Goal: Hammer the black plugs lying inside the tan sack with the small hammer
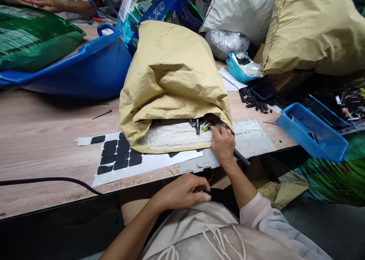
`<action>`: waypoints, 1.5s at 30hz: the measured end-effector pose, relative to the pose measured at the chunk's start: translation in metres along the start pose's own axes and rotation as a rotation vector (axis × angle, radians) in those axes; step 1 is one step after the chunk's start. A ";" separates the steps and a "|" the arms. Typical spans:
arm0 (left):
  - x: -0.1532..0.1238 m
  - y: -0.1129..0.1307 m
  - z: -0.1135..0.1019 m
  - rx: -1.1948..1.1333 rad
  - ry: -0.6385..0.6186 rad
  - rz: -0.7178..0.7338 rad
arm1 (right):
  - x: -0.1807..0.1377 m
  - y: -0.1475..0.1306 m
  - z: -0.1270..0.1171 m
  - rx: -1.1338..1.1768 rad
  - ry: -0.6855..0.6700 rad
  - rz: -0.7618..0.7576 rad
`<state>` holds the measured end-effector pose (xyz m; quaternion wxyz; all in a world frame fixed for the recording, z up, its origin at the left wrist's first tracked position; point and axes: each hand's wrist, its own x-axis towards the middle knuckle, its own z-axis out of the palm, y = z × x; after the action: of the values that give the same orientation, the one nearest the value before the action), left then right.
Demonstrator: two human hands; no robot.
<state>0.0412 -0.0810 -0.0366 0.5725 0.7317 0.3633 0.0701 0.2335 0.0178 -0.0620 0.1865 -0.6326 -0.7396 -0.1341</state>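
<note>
1. Head view: the right hand point(222, 145) sits right of centre in the frame, forearm rising from the lower right in a pale sleeve, wrist bent, knuckles up, at the mouth of the sack point(171, 81).
2. Its fingers are curled shut around a black tool point(242, 158); the handle sticks out behind the hand toward the lower right, and the thin tip points up-left toward the sack mouth. The tool's long axis runs on a diagonal from lower right to upper left.
3. Just past the tip lies a small yellow-green part point(205, 127), beside a few black pieces point(196, 123) resting on bubble wrap point(173, 136) inside the sack opening.
4. The left hand point(185, 191) is in the lower centre, below the table point(42, 138) edge, above the lap, forearm coming from the lower left. Its fingers are curled in, touching something dark at the fingertips; what it is cannot be told, nor whether it is gripped.
5. The two hands are apart, the right one above and to the right of the left.
6. The sack lies on its side, mouth facing the person, partly over a white sheet point(119, 157) of black pads.
7. A blue basket point(313, 132) hangs over the table edge at right; a blue tub point(85, 62) stands at upper left.
</note>
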 end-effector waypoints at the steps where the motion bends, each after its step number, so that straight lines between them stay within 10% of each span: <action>1: 0.005 0.011 -0.011 -0.010 0.086 0.027 | 0.000 0.000 0.000 0.003 -0.002 0.000; 6: 0.057 0.028 -0.060 0.284 0.803 -0.114 | 0.000 -0.001 0.000 0.025 -0.009 0.005; 9: 0.087 0.024 -0.078 0.430 0.961 -0.253 | 0.000 0.000 0.000 0.035 -0.001 0.001; 22: 0.099 0.013 -0.087 0.503 0.947 -0.396 | 0.001 -0.002 -0.001 0.034 -0.052 0.030; 35: 0.042 -0.039 -0.098 0.512 0.810 -0.001 | 0.001 -0.001 -0.001 0.022 -0.056 0.053; 45: 0.042 -0.048 -0.101 0.298 0.846 0.006 | 0.001 0.003 -0.014 0.217 -0.032 -0.008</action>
<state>-0.0030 0.0282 -0.0587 0.2615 0.7143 0.5695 0.3116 0.2377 0.0134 -0.0489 0.2416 -0.6078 -0.7552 -0.0441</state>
